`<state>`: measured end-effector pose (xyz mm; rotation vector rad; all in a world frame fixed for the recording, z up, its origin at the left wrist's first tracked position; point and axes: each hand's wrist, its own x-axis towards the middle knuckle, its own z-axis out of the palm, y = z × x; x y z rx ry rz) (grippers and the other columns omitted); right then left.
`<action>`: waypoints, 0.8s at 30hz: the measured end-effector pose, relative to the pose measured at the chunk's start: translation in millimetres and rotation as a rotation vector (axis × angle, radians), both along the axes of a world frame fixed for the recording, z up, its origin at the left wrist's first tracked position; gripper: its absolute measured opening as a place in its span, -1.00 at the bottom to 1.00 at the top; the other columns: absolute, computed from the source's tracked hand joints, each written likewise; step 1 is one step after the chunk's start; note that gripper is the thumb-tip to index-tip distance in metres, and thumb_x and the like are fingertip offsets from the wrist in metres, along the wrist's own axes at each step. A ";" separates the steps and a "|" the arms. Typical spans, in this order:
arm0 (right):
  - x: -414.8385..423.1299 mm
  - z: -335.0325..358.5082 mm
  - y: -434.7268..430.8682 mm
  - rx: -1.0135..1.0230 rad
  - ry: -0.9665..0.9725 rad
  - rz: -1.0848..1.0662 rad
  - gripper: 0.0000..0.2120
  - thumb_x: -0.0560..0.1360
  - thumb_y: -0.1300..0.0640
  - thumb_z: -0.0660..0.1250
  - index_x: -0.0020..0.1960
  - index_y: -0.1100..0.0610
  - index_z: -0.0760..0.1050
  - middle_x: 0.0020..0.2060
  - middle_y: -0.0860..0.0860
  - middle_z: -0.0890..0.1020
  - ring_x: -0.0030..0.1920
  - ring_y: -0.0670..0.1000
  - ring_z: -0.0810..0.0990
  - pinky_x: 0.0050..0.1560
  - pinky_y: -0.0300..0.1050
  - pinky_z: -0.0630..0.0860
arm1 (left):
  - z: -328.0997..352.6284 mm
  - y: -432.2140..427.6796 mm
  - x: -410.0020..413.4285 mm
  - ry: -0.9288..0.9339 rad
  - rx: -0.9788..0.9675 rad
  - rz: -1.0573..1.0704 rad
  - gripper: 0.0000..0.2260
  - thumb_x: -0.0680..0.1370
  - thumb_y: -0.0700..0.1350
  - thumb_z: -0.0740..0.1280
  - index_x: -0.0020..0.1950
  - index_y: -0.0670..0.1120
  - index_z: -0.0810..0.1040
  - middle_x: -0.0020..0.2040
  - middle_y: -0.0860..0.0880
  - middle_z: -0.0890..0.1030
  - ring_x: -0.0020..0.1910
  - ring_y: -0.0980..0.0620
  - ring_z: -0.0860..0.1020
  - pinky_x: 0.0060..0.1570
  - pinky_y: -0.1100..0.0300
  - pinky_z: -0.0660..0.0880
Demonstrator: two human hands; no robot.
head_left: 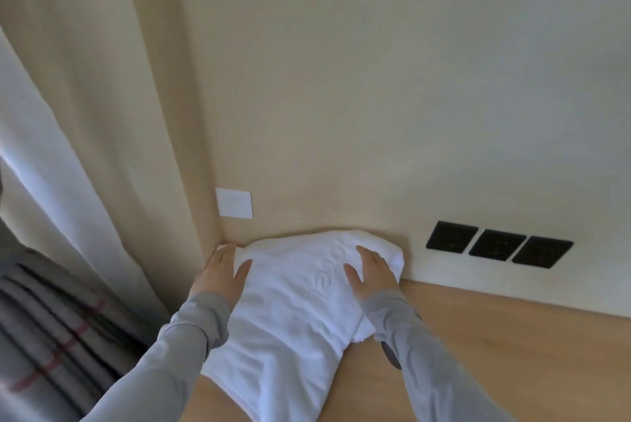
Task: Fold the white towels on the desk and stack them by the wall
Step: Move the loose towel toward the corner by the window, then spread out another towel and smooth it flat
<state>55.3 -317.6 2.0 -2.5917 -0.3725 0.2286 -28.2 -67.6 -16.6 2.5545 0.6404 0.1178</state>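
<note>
We see the towel [293, 305] lower centre of the frame: white, folded into a thick pad, lying on the desk [495, 353] with its far edge pushed against the wall [375, 80], right in the corner where the wall turns. Its near edge runs toward the bottom of the frame. Layers show at its right side under the right wrist, so more than one thickness; we cannot tell whether it's one towel or several. Raised lettering runs across the top face, too blurred to read. Left hand [221, 273] sits at the towel's left edge, centre-left of the frame: fingers straight and together, pointing at the corner, thumb splayed onto the cloth, gripping nothing. Right hand [371, 276] lies palm down on top of the towel toward its far right end, fingers straight, thumb spread wide to the left. Flat press, no pinch. The hands are well apart, with the lettering between them. Both arms come up from the bottom edge in grey sleeves [170, 353]. The desk is light wood and shows lower right. On the wall: a white switch plate [234, 203] just above the towel's left end, and three black sockets [498, 244] in a row right of the towel, low, near the desk line. A cream curtain [85, 114] hangs down the left side of the frame. Grey striped fabric [51, 336] with red lines sits lower left, beside the desk, blurred.
</note>
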 end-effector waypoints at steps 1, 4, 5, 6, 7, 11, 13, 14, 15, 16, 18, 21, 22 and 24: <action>-2.8 -15.6 -3.7 0.047 0.077 -0.057 -0.48 0.60 -0.05 0.09 0.49 0.11 0.10 0.46 0.05 0.22 0.45 0.04 0.19 0.40 -0.09 0.17 | -10.7 2.5 1.3 0.009 -0.104 0.012 -0.50 0.62 0.06 0.10 0.52 -0.09 0.13 0.50 -0.08 0.23 0.45 -0.09 0.24 0.36 0.04 0.24; -9.5 -56.3 -8.8 0.253 0.273 -0.253 -0.48 0.58 0.02 0.18 0.47 0.17 0.16 0.43 0.10 0.29 0.42 0.07 0.28 0.40 -0.10 0.22 | -41.5 13.2 2.9 -0.007 -0.406 0.119 -0.51 0.60 0.01 0.20 0.50 -0.10 0.22 0.46 -0.11 0.32 0.41 -0.11 0.30 0.38 0.06 0.22; -9.8 -67.0 -9.4 0.315 0.323 -0.314 -0.48 0.57 0.05 0.21 0.46 0.20 0.18 0.41 0.13 0.31 0.39 0.09 0.32 0.38 -0.07 0.26 | -51.4 17.6 3.8 0.001 -0.470 0.159 -0.52 0.60 0.00 0.22 0.49 -0.09 0.24 0.44 -0.10 0.35 0.40 -0.11 0.33 0.35 0.07 0.23; -9.3 -76.3 -9.5 0.358 0.361 -0.369 -0.48 0.56 0.08 0.23 0.45 0.23 0.19 0.39 0.16 0.34 0.36 0.11 0.35 0.36 -0.04 0.29 | -61.0 21.9 4.4 0.017 -0.513 0.190 -0.53 0.59 0.00 0.22 0.48 -0.09 0.26 0.43 -0.09 0.37 0.39 -0.11 0.34 0.33 0.07 0.23; -8.2 -84.7 -9.7 0.390 0.387 -0.425 -0.49 0.55 0.11 0.25 0.42 0.26 0.21 0.36 0.19 0.37 0.33 0.14 0.38 0.33 -0.02 0.33 | -70.5 26.5 5.5 0.037 -0.538 0.208 -0.53 0.59 0.00 0.23 0.47 -0.08 0.27 0.43 -0.08 0.38 0.38 -0.11 0.35 0.32 0.07 0.24; 3.7 -107.1 -11.2 0.508 0.405 -0.616 -0.64 0.52 0.24 0.29 0.23 0.39 0.34 0.21 0.35 0.45 0.21 0.27 0.44 0.20 0.04 0.38 | -97.4 43.9 21.8 0.055 -0.564 0.206 -0.50 0.57 0.00 0.28 0.47 -0.10 0.28 0.42 -0.09 0.38 0.38 -0.09 0.36 0.34 0.05 0.26; 11.5 -111.2 -11.7 0.526 0.388 -0.625 -0.67 0.51 0.28 0.29 0.16 0.49 0.35 0.17 0.45 0.43 0.16 0.36 0.45 0.17 0.12 0.40 | -105.8 53.0 38.3 0.080 -0.510 0.182 -0.49 0.57 0.00 0.27 0.47 -0.12 0.27 0.42 -0.12 0.36 0.36 -0.12 0.36 0.37 0.02 0.26; 14.9 -112.4 -11.6 0.552 0.376 -0.627 -0.66 0.51 0.30 0.29 0.16 0.51 0.34 0.16 0.45 0.44 0.13 0.36 0.46 0.15 0.12 0.41 | -109.3 57.7 47.5 0.101 -0.468 0.165 -0.49 0.57 0.01 0.27 0.47 -0.13 0.27 0.42 -0.14 0.36 0.36 -0.15 0.36 0.37 -0.01 0.26; 18.0 -112.7 -11.3 0.584 0.365 -0.632 -0.67 0.50 0.30 0.30 0.17 0.49 0.35 0.14 0.43 0.45 0.11 0.33 0.48 0.13 0.08 0.43 | -112.0 61.6 57.1 0.123 -0.426 0.152 -0.48 0.57 0.02 0.26 0.47 -0.14 0.27 0.42 -0.15 0.36 0.36 -0.16 0.35 0.37 -0.03 0.26; 20.8 -111.6 -10.9 0.614 0.354 -0.628 -0.67 0.50 0.30 0.32 0.15 0.49 0.36 0.08 0.41 0.49 0.08 0.31 0.50 0.09 -0.01 0.47 | -114.6 64.8 66.5 0.141 -0.387 0.142 -0.47 0.57 0.04 0.26 0.47 -0.14 0.27 0.42 -0.15 0.36 0.37 -0.17 0.33 0.37 -0.05 0.25; 28.6 -109.1 -8.9 0.671 0.358 -0.602 -0.77 0.45 0.26 0.38 -0.04 0.42 0.45 -0.22 0.23 0.55 -0.15 0.19 0.52 -0.18 -0.30 0.52 | -119.3 68.8 84.8 0.172 -0.337 0.123 -0.45 0.56 0.08 0.25 0.48 -0.14 0.25 0.43 -0.15 0.35 0.38 -0.18 0.31 0.37 -0.05 0.24; 40.7 -109.6 -5.9 0.740 0.398 -0.619 -0.87 0.46 0.25 0.38 -0.24 0.17 0.47 -0.29 0.05 0.56 -0.17 0.08 0.53 -0.15 -0.30 0.56 | -126.7 71.4 109.2 0.251 -0.293 0.079 -0.39 0.56 0.17 0.20 0.51 -0.13 0.18 0.46 -0.15 0.30 0.41 -0.20 0.25 0.39 -0.02 0.21; 45.1 -110.9 -6.4 0.760 0.417 -0.646 -0.88 0.47 0.24 0.37 -0.22 0.15 0.49 -0.23 0.09 0.60 -0.12 0.11 0.56 0.01 -0.14 0.57 | -129.2 72.3 116.3 0.267 -0.302 0.067 -0.37 0.56 0.18 0.19 0.51 -0.13 0.17 0.46 -0.15 0.29 0.42 -0.21 0.24 0.39 -0.02 0.21; 54.0 -111.2 -6.6 0.752 0.465 -0.675 -0.88 0.46 0.13 0.39 -0.14 0.18 0.51 -0.08 0.14 0.62 -0.04 0.14 0.57 0.14 0.05 0.52 | -133.6 75.2 127.9 0.252 -0.364 0.070 -0.36 0.54 0.22 0.20 0.49 -0.13 0.21 0.45 -0.14 0.33 0.41 -0.22 0.26 0.38 -0.05 0.24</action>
